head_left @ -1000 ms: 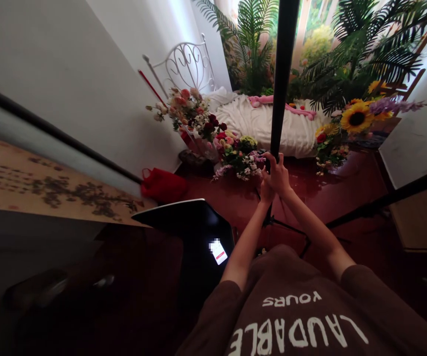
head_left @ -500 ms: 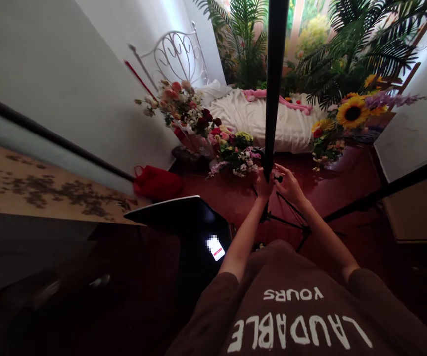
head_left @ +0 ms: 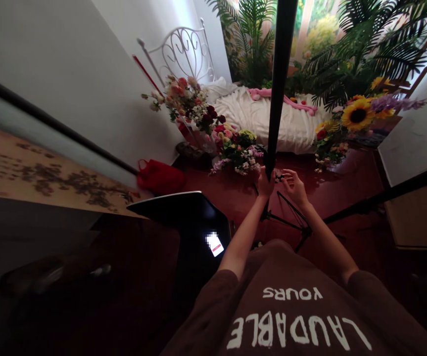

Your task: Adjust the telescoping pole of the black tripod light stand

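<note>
My left hand [head_left: 265,183] is closed round the black upright pole of a stand [head_left: 279,69], low down near a dark collar. Just right of the pole a small black knob [head_left: 279,177] sticks out. My right hand [head_left: 295,188] is beside this knob, its fingers bent and a little apart, the fingertips close to the knob's outer end. Whether they touch it is hard to see. Below both hands the stand's thin black legs [head_left: 289,220] spread over the dark red floor.
On the left are a dark panel [head_left: 183,212] with a lit phone screen [head_left: 215,244], a red bag [head_left: 161,177] and a long black bar [head_left: 57,123]. Flowers [head_left: 235,148] front a white-draped bed [head_left: 243,116]. Sunflowers [head_left: 357,116] and another black pole [head_left: 384,198] are right.
My right hand has drawn slightly right, its fingers pulling back from around the knob. My left hand keeps its hold on the pole. The whole view has shifted a little.
</note>
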Motion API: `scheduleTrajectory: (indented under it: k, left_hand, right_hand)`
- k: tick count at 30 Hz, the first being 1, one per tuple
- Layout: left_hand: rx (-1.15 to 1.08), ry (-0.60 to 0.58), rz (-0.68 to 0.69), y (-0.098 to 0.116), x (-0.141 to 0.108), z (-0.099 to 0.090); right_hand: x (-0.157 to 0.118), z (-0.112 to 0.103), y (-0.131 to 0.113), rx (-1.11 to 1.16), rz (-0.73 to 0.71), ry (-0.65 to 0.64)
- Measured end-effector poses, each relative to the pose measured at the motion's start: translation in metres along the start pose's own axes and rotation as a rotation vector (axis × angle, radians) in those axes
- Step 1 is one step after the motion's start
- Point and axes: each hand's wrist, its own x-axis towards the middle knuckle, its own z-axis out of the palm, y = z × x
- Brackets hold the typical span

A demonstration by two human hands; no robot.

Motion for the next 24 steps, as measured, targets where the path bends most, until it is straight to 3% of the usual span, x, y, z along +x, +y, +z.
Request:
scheduleTrajectory:
  k: [7, 12, 20, 24]
  left_hand:
    - [0.020, -0.002, 0.020, -0.001, 0.000, 0.000]
    - [0.056, -0.011, 0.005, -0.001, 0.000, 0.000]
    - [0.012, -0.030, 0.009, 0.002, 0.001, 0.000]
    - [0.022, -0.023, 0.006, 0.000, 0.001, -0.001]
  right_hand:
    - [-0.005, 0.005, 0.008, -0.281, -0.139, -0.027]
    - [-0.003, 0.006, 0.019, -0.321, -0.156, -0.010]
    - [0.005, 0.002, 0.024, -0.289, -0.073, -0.031]
    - [0.005, 0.008, 0.026, -0.315, 0.076, -0.028]
